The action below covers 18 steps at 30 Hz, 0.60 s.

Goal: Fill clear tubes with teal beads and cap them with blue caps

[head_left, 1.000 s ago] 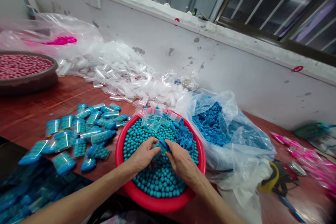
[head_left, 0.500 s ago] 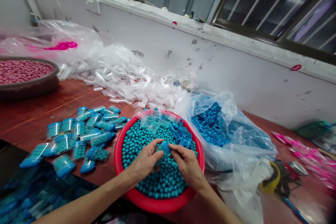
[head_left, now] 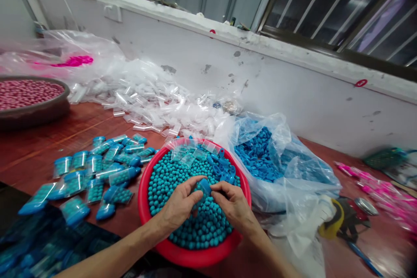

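Over a red basin (head_left: 146, 217) full of turquoise beads (head_left: 203, 241), my left hand (head_left: 180, 202) grips a small clear container (head_left: 202, 187) with a blue cap. The fingertips of my right hand (head_left: 233, 204) pinch the cap's right side. Clear empty containers (head_left: 187, 154) and loose blue caps (head_left: 224, 167) lie on the beads at the back of the basin. To its left, filled containers with blue caps (head_left: 95, 190) are spread on the red table (head_left: 29, 147).
Many clear containers (head_left: 156, 100) are heaped along the wall. An open plastic bag of blue caps (head_left: 260, 156) stands right of the basin. A brown basin of pink beads (head_left: 35, 110) is far left. Pink packs (head_left: 374, 186) and a yellow-and-black tool (head_left: 334, 221) lie right.
The whole view has shifted slightly, so things appear a little lower and to the left. Both hands remain on the capped container, with hardly any change in grip.
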Each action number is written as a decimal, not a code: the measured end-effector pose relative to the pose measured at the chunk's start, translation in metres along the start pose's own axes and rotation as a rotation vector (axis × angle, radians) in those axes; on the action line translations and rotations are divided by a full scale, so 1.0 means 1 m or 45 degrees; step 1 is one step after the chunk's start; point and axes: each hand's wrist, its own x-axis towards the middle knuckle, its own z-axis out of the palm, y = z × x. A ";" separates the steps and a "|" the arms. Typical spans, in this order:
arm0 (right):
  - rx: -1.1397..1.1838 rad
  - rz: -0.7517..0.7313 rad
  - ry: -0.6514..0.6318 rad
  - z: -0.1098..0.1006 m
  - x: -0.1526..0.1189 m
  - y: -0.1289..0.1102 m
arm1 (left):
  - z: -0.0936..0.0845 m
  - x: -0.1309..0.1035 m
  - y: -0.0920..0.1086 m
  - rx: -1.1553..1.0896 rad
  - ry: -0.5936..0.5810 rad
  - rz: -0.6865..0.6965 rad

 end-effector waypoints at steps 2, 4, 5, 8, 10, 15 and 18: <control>-0.003 -0.023 -0.029 -0.002 0.001 0.001 | 0.002 0.000 0.000 -0.007 0.042 0.003; 0.008 -0.054 -0.043 -0.004 0.001 0.001 | 0.003 0.000 0.000 0.006 0.077 0.013; 0.030 -0.051 -0.054 -0.005 0.001 0.001 | 0.002 -0.001 0.001 0.020 0.067 0.013; 0.176 0.064 -0.087 -0.008 0.002 0.002 | 0.002 -0.001 0.003 0.048 -0.020 -0.013; 0.252 0.137 -0.051 -0.005 0.005 0.002 | 0.004 0.001 0.005 0.040 -0.001 -0.032; 0.173 0.043 0.174 0.009 0.005 0.002 | 0.012 0.006 0.004 0.009 0.265 0.026; 0.211 0.060 0.134 0.010 0.001 0.004 | 0.008 0.006 0.004 0.018 0.133 -0.009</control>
